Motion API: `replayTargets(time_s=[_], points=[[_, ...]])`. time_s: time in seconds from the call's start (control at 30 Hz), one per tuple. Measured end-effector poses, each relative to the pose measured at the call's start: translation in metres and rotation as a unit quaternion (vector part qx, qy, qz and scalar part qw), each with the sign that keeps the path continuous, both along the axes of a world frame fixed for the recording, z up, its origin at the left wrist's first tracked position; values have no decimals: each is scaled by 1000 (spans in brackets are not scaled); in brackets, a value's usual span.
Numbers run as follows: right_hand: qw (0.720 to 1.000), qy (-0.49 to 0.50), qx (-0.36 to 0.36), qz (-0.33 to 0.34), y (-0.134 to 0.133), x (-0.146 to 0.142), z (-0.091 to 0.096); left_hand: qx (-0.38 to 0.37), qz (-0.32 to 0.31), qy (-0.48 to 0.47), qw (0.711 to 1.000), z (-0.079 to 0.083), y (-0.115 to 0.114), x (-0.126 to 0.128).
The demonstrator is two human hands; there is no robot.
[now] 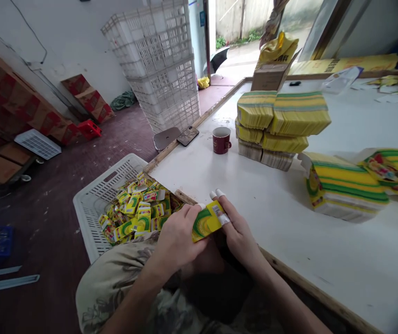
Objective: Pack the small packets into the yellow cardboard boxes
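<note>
A small yellow and green folding carton [205, 223] is between my two hands, over my lap at the table's edge. My left hand [180, 234] grips its left end, thumb on top and fingers underneath. At the other end, beside the barcode, my right hand [238, 234] has its fingers closed on the carton. White coverings wrap several of my fingertips. To the left, a white plastic basket [84, 211] holds a heap of similar cartons [143, 218]. Flat cartons stand in a row [348, 185] on the table to the right.
Stacked bundles of flat cartons [282, 113] stand farther back on the white table [254, 195]. A maroon mug [221, 140] and a phone [188, 136] are near its left edge. Tall white crates [164, 60] rise behind; red boxes [21, 97] line the left wall.
</note>
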State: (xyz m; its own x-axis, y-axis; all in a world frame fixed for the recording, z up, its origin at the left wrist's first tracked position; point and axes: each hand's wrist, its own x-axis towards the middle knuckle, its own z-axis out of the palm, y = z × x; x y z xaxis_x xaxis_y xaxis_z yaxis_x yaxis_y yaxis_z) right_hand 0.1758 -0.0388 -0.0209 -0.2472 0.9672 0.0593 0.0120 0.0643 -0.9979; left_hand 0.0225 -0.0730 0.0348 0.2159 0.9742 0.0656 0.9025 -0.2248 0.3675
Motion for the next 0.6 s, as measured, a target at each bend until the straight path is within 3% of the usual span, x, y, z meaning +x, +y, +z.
replayTargets(time_s=[0.13,0.2,0.27,0.33,0.4,0.5,0.6], points=[[998,-2,16,58,5,-11,5,-17,2,73,997,22,10,-37],[995,-3,0,96,11,-10,4,-8,42,116,992,25,19,-78],[995,-13,-25,98,18,-4,-1,-48,20,152,987,15,27,-128],[995,-32,-48,86,23,4,-10,-92,-4,166,982,-9,30,-173],[993,-59,-62,86,26,11,-20,-118,-25,174,977,-43,25,-205],[989,-92,-71,93,28,19,-34,-180,-90,169,965,-96,11,-221],[987,-114,-71,88,33,24,-43,-225,-138,144,954,-130,3,-221]])
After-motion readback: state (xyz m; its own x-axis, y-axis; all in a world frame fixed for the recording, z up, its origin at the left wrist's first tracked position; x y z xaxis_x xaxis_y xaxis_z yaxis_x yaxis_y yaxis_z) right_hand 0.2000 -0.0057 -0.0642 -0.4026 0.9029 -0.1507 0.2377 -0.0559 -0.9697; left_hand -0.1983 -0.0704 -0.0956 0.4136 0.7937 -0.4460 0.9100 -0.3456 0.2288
